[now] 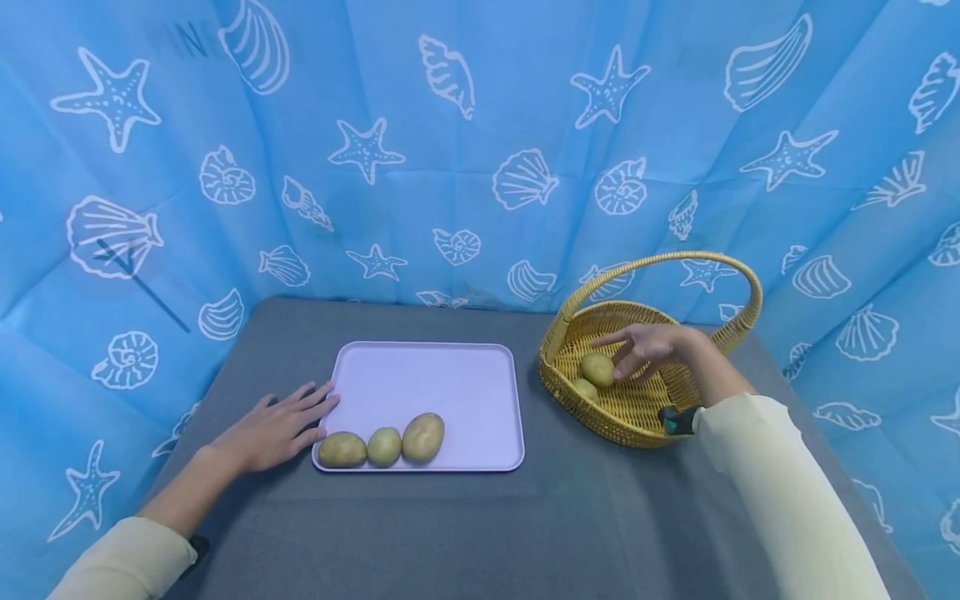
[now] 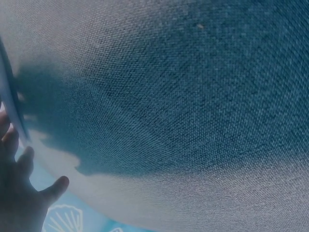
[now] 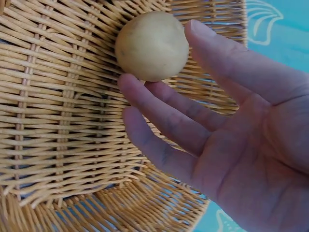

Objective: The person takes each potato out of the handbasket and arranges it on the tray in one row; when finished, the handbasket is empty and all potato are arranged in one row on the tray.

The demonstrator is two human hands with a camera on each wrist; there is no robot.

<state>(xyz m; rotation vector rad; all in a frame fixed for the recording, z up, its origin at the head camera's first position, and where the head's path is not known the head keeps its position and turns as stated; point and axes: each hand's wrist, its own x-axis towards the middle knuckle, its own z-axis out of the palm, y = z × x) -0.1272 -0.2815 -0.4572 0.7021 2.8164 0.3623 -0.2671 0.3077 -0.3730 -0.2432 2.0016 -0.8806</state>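
Reaching right hand (image 1: pixel 648 350) spread-fingered at basket (image 1: pixel 637 417) potato (image 1: pixel 597 369), left hand (image 1: pixel 273 429) flat beside tray (image 1: pixel 427 379)

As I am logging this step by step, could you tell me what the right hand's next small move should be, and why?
Probably close the fingers round the potato in the wicker basket. The right hand is open, fingertips at that potato, not yet gripping. Three potatoes already lie on the tray, which the left hand touches.
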